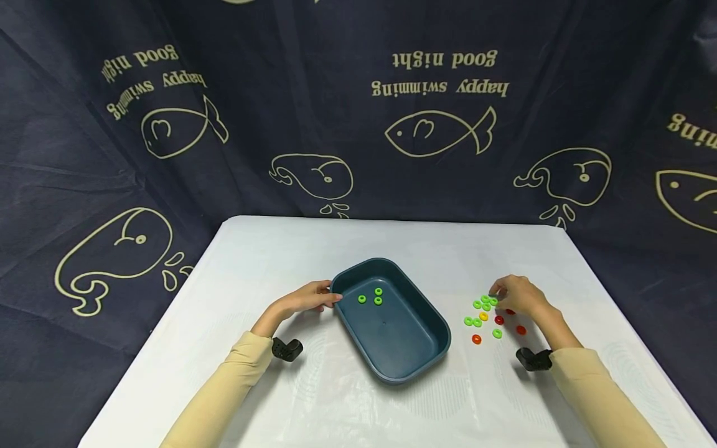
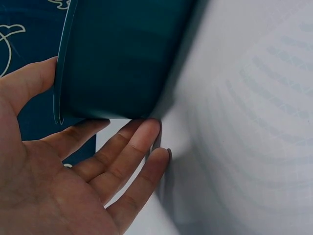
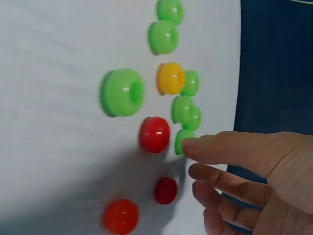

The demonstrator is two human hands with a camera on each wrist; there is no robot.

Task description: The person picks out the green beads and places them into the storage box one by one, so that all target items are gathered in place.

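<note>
A dark blue plastic tub (image 1: 386, 336) stands at an angle on the table with 3 small green rings (image 1: 378, 301) in its far left part. My left hand (image 1: 308, 297) grips the tub's far left corner; in the left wrist view the thumb meets the rim and fingertips touch the outer wall. To the right of the tub lie loose rings: several green rings (image 3: 123, 92), a yellow ring (image 3: 170, 78) and several red or orange rings (image 3: 155, 134). My right hand (image 1: 521, 295) reaches over their far side. Its thumb tip overlaps one green ring, with a gap between thumb and fingers.
A white cloth covers the table (image 1: 269, 255). Behind it hangs a dark blue curtain (image 1: 358, 112) printed with fish and whales. Black wrist cameras (image 1: 287, 350) sit below both hands.
</note>
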